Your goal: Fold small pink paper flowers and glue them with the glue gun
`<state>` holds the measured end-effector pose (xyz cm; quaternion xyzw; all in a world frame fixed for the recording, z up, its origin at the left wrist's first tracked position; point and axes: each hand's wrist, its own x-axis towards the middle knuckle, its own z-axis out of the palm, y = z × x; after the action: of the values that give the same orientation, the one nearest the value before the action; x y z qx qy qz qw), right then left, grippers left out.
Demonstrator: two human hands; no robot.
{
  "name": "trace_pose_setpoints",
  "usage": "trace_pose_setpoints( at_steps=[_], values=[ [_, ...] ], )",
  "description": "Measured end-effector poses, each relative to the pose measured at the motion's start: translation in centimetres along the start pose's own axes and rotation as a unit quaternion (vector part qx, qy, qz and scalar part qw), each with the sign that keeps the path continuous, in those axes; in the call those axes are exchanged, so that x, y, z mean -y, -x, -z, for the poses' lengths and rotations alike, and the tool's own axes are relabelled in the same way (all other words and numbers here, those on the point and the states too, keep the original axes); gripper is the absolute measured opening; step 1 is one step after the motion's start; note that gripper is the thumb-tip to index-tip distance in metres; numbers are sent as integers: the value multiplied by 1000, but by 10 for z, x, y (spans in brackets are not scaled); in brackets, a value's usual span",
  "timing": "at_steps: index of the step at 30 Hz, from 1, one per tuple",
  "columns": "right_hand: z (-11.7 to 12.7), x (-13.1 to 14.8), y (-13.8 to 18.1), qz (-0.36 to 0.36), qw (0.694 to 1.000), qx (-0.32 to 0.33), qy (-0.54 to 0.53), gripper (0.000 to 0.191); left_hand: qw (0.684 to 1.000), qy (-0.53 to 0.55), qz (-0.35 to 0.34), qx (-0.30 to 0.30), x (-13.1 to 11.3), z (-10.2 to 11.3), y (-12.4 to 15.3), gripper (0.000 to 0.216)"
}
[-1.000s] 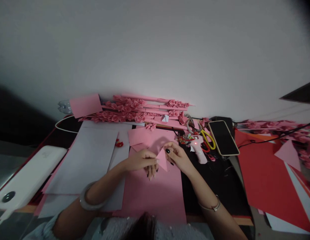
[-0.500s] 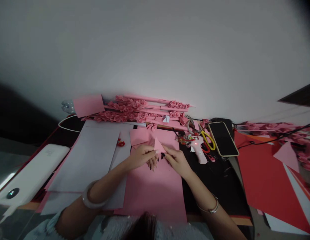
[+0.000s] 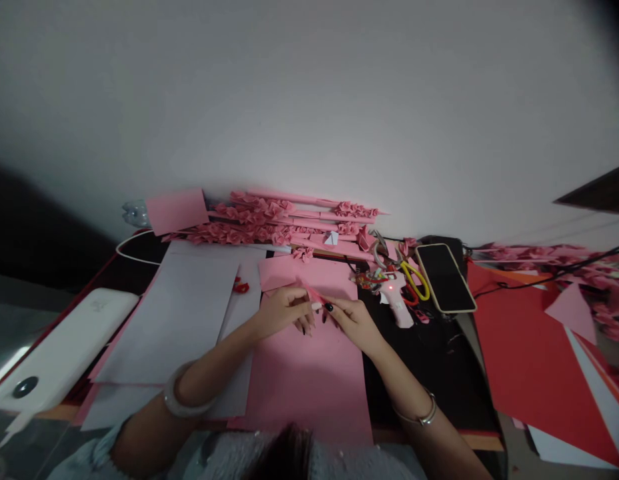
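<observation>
My left hand (image 3: pixel 284 311) and my right hand (image 3: pixel 352 318) meet above a large pink paper sheet (image 3: pixel 304 373) on the desk. Both pinch a small folded pink paper piece (image 3: pixel 313 295), which now shows almost edge-on as a thin strip between the fingertips. The fingers of both hands are closed on it. A pale bangle sits on my left wrist and a thin bracelet on my right.
A pink glue gun (image 3: pixel 396 300) with a red light, yellow-handled scissors (image 3: pixel 416 279) and a phone (image 3: pixel 445 277) lie to the right. Pink paper roses on sticks (image 3: pixel 274 225) line the wall. White sheets (image 3: pixel 189 313) lie left, red sheets (image 3: pixel 529 360) right, a white device (image 3: pixel 59 350) far left.
The folded pink triangle, held up flat a second ago, has been turned and lowered so it now shows edge-on. Both hands have drawn closer together and slightly away from me.
</observation>
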<state>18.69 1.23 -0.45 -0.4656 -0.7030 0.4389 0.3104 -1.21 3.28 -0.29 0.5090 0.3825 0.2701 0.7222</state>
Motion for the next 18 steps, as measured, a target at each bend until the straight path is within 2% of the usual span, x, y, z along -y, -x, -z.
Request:
trace_pose_setpoints(
  at_steps=[8,12,16,18],
  values=[
    [2,4,0,-5,1000,1,-16,40,1000,-15,0,-1,-3,-2,1,26],
    [2,4,0,-21,999,-15,-30,40,999,-24,-2,23,-4,-1,4,25],
    [1,4,-2,-28,996,-24,-85,24,997,-47,2,55,-5,1,7,26],
    [1,3,-3,-31,992,-12,-118,23,996,-58,0,62,-4,1,8,25]
  ],
)
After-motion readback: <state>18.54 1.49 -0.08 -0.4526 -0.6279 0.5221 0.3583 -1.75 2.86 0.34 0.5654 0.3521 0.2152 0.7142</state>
